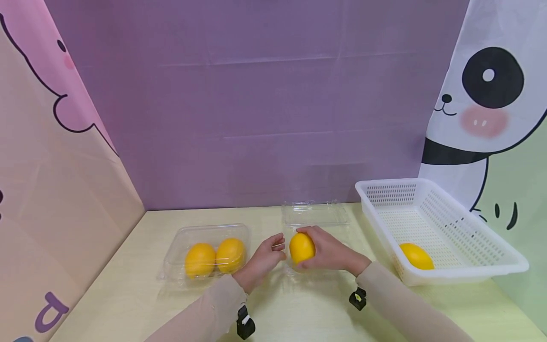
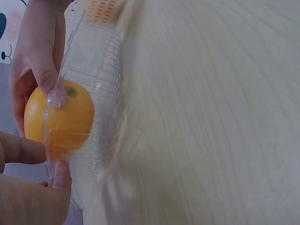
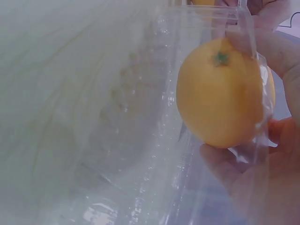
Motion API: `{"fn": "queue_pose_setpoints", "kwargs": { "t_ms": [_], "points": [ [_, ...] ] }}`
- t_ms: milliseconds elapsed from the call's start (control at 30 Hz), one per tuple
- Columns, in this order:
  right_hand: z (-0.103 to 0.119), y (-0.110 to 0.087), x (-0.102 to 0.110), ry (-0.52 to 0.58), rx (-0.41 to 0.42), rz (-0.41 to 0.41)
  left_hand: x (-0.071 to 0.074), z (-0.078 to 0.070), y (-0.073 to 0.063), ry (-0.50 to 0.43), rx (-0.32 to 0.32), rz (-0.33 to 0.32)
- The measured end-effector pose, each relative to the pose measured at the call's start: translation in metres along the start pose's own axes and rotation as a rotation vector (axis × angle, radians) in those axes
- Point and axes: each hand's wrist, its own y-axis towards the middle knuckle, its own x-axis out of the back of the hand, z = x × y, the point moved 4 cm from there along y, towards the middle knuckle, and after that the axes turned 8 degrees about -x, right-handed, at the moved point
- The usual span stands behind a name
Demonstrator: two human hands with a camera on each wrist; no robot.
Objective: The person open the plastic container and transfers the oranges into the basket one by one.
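Note:
My right hand (image 1: 326,251) grips an orange (image 1: 301,248) between thumb and fingers, inside the left part of an open clear plastic box (image 1: 333,236). In the right wrist view the orange (image 3: 220,98) shows a green stem mark and sits behind the clear wall. My left hand (image 1: 264,262) is at the box's left side. Its thumb and forefinger pinch the rim, as the left wrist view shows on the clear box (image 2: 103,70). To the left, a clear box (image 1: 183,237) with its lid down contains two oranges (image 1: 200,260).
A white perforated basket (image 1: 466,273) stands at the right with one orange (image 1: 416,256) in it. The open box's lid (image 1: 316,213) leans back near the purple backdrop (image 1: 256,118). Printed cloth walls border the pale wooden table (image 1: 299,313) left and right.

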Motion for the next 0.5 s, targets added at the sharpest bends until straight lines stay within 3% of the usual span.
{"fn": "queue_pose_setpoints", "kwargs": {
  "t_ms": [500],
  "points": [
    [0.002, 0.002, 0.013, -0.042, 0.000, -0.004, 0.000, 0.002, 0.002, -0.003, 0.004, 0.000]
  ]
}}
